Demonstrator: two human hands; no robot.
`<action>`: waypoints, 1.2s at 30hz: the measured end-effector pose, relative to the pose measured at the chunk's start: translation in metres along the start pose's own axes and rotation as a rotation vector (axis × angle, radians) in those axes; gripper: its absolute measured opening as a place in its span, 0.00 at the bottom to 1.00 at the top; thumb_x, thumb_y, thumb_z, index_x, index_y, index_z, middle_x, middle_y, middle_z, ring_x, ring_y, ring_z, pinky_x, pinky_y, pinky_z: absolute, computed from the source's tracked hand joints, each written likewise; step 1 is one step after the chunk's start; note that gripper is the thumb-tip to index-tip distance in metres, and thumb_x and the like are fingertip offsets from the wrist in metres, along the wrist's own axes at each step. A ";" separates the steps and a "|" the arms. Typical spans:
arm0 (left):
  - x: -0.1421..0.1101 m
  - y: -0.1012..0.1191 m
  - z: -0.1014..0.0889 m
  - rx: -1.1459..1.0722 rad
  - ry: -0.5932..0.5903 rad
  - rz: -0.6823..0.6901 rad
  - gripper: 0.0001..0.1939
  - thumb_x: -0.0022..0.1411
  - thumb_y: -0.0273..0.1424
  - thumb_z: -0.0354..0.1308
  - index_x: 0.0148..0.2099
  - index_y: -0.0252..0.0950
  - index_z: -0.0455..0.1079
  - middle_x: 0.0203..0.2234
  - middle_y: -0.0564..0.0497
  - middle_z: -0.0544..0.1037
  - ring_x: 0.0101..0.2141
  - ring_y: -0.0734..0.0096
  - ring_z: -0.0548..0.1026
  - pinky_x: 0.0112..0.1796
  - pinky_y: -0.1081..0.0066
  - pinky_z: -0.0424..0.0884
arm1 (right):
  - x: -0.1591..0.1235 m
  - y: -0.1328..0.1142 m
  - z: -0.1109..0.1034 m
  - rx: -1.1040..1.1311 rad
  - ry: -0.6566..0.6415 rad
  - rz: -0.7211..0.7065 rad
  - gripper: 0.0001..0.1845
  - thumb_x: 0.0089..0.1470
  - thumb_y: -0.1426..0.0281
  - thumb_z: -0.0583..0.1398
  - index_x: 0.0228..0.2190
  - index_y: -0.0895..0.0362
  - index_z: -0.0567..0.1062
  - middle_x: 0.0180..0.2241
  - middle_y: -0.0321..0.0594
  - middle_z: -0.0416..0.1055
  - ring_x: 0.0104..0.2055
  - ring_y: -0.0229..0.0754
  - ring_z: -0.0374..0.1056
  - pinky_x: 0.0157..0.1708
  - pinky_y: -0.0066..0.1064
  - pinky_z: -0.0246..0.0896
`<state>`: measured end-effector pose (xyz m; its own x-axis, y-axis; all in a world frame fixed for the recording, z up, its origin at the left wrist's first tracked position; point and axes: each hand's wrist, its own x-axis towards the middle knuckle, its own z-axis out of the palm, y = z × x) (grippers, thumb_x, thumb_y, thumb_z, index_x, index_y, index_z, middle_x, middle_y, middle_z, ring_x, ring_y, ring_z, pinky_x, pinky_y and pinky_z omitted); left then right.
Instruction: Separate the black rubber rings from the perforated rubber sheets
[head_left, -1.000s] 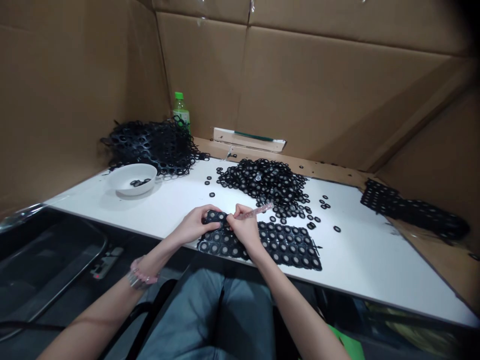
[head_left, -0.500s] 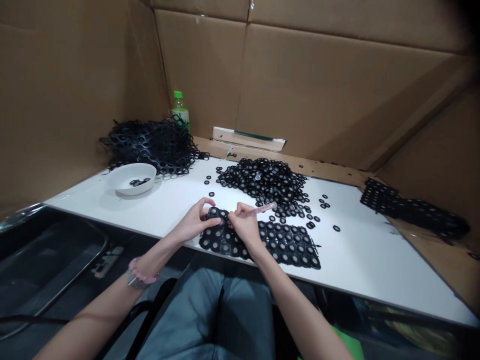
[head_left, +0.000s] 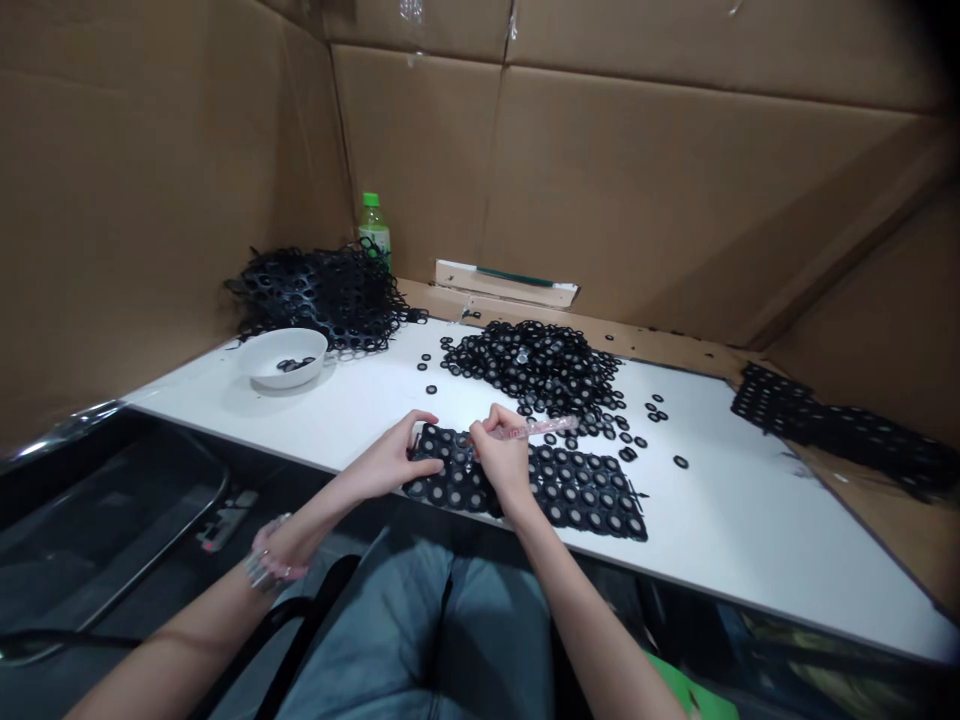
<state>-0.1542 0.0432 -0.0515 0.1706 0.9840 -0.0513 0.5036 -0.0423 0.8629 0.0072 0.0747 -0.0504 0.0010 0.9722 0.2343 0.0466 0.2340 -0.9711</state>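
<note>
The hands have eased slightly apart. The left hand (head_left: pixel 391 462), its grip wide, presses the black ring sheet (head_left: pixel 581 495) flat on the white bench (head_left: pixel 750 540) — steadying it — while the right hand (head_left: pixel 501 460) pinches a clear pink pen (head_left: pixel 534 428) narrowly, seemingly for working the rings. A loose ring pile (head_left: pixel 532 365) lies beyond.

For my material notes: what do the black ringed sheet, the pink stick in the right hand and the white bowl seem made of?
The black sheet looks like matte moulded rubber or soft plastic; the heaped mesh nearby drapes limply. The pink stick looks like glossy translucent plastic, since light passes through it. The white bowl is smooth and faintly shiny: ceramic or plastic, hard to tell.
</note>
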 end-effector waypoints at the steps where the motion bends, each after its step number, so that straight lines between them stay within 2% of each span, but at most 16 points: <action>1: -0.001 0.001 0.000 0.002 0.005 0.004 0.28 0.50 0.34 0.60 0.51 0.36 0.56 0.18 0.61 0.61 0.20 0.76 0.63 0.21 0.78 0.56 | -0.003 0.000 0.000 -0.010 -0.027 0.009 0.13 0.38 0.75 0.54 0.13 0.53 0.53 0.09 0.24 0.51 0.13 0.32 0.52 0.16 0.25 0.46; 7: -0.005 0.011 0.001 -0.022 0.006 0.016 0.28 0.47 0.30 0.61 0.51 0.37 0.56 0.19 0.61 0.61 0.20 0.77 0.62 0.21 0.78 0.57 | -0.009 0.003 0.000 -0.078 -0.085 0.013 0.13 0.34 0.77 0.54 0.11 0.53 0.54 0.10 0.24 0.48 0.15 0.32 0.48 0.17 0.25 0.43; 11: -0.005 0.009 0.003 -0.144 -0.018 -0.001 0.25 0.49 0.29 0.60 0.48 0.37 0.55 0.22 0.60 0.65 0.22 0.76 0.65 0.23 0.78 0.61 | -0.010 0.001 0.000 -0.098 -0.091 0.004 0.12 0.33 0.76 0.53 0.11 0.53 0.53 0.11 0.25 0.48 0.16 0.32 0.46 0.17 0.25 0.42; 17: -0.005 0.007 0.006 -0.200 0.018 -0.027 0.23 0.48 0.29 0.60 0.45 0.38 0.54 0.24 0.59 0.67 0.23 0.75 0.68 0.25 0.75 0.64 | -0.011 0.003 0.000 -0.092 -0.097 0.022 0.12 0.34 0.76 0.53 0.12 0.53 0.54 0.11 0.25 0.49 0.14 0.32 0.47 0.16 0.25 0.43; 23: -0.005 0.009 0.008 -0.230 0.034 -0.043 0.21 0.48 0.30 0.59 0.42 0.39 0.53 0.21 0.61 0.64 0.19 0.79 0.64 0.21 0.78 0.61 | -0.010 0.005 0.000 -0.087 -0.133 0.007 0.12 0.36 0.76 0.54 0.13 0.53 0.54 0.11 0.25 0.51 0.14 0.33 0.49 0.16 0.25 0.45; 32: -0.005 0.010 0.013 -0.399 0.086 -0.056 0.24 0.45 0.32 0.62 0.36 0.40 0.47 0.21 0.62 0.65 0.21 0.79 0.65 0.23 0.79 0.61 | -0.013 0.002 0.005 -0.164 -0.177 -0.095 0.11 0.34 0.77 0.52 0.11 0.53 0.54 0.11 0.27 0.49 0.16 0.33 0.48 0.18 0.26 0.42; 36: -0.008 0.006 0.007 -0.319 0.017 -0.023 0.21 0.49 0.36 0.61 0.37 0.39 0.49 0.22 0.61 0.63 0.22 0.79 0.65 0.23 0.80 0.59 | -0.011 0.004 0.003 -0.142 -0.155 -0.074 0.12 0.34 0.76 0.53 0.11 0.53 0.53 0.11 0.26 0.49 0.16 0.33 0.48 0.18 0.25 0.43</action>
<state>-0.1471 0.0343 -0.0496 0.1464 0.9870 -0.0662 0.2160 0.0334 0.9758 0.0040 0.0654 -0.0571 -0.1604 0.9453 0.2840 0.1813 0.3111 -0.9329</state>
